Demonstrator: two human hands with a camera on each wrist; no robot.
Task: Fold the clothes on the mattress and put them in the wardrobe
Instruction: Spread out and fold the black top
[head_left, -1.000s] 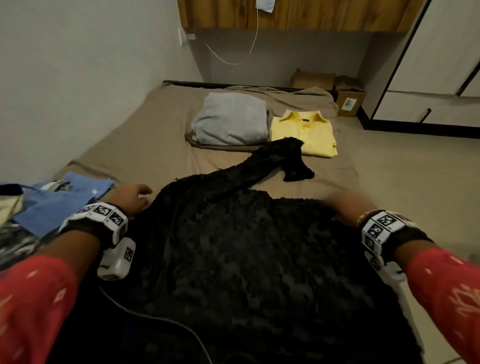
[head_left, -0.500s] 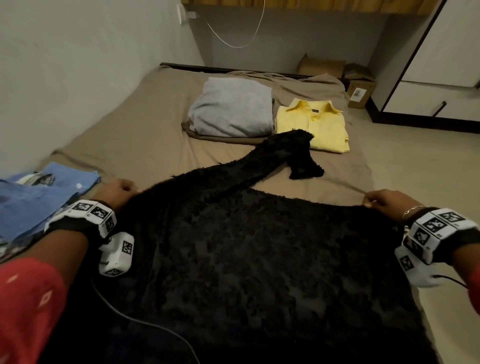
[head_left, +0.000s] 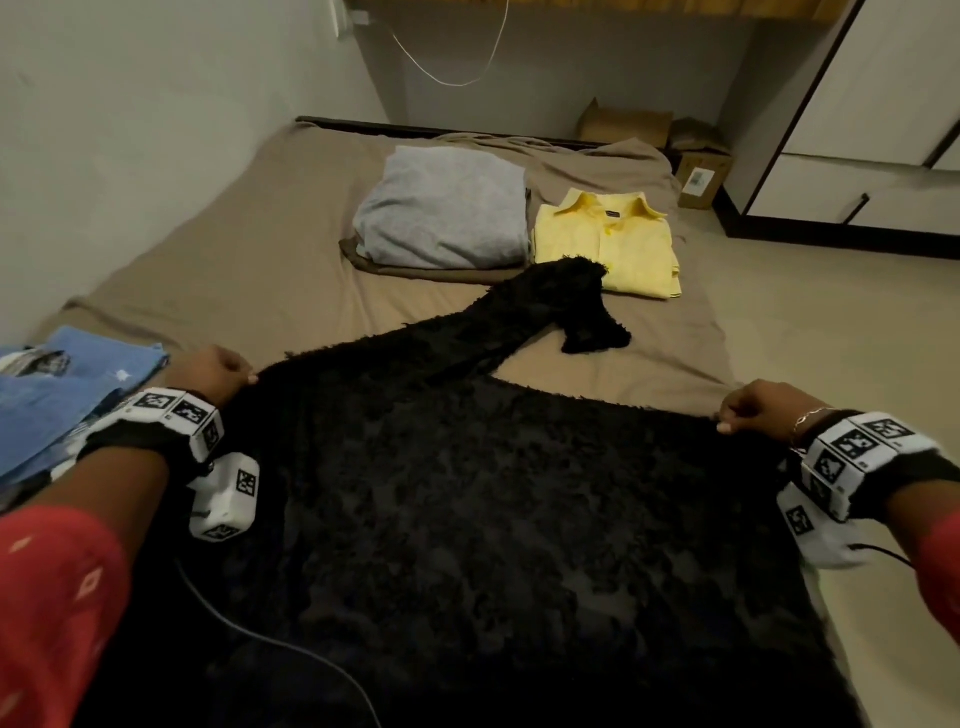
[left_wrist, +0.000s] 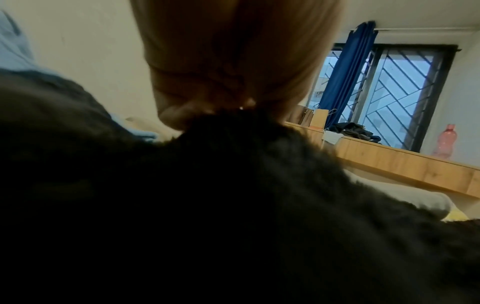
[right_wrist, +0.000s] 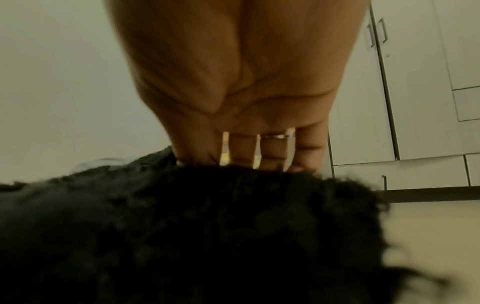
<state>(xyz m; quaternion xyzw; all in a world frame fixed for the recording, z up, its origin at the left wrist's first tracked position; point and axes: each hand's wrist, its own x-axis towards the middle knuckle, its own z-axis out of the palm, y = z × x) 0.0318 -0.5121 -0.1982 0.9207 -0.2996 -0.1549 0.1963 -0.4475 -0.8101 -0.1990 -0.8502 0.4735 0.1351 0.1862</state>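
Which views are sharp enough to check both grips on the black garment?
Head view: dim but sharp; left hand and right hand each pinch an edge of the black garment. Left wrist view: blurred, garment nearly featureless, window glare. Right wrist view: soft, motion-smeared at the lower right, fingers readable.

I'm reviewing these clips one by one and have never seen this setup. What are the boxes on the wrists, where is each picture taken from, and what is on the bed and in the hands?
No machine here: a person works with bare hands. The checkered white boxes on the wrists are cameras. The wide picture comes from a head camera looking down; the two dim close-ups look along each hand. On the brown-sheeted mattress lies a spread fuzzy black garment, one sleeve reaching away. The left hand and right hand each grip one far corner of its body. Beyond lie a folded grey garment and a folded yellow collared shirt; blue clothes sit at the left. The white wardrobe stands at the right.
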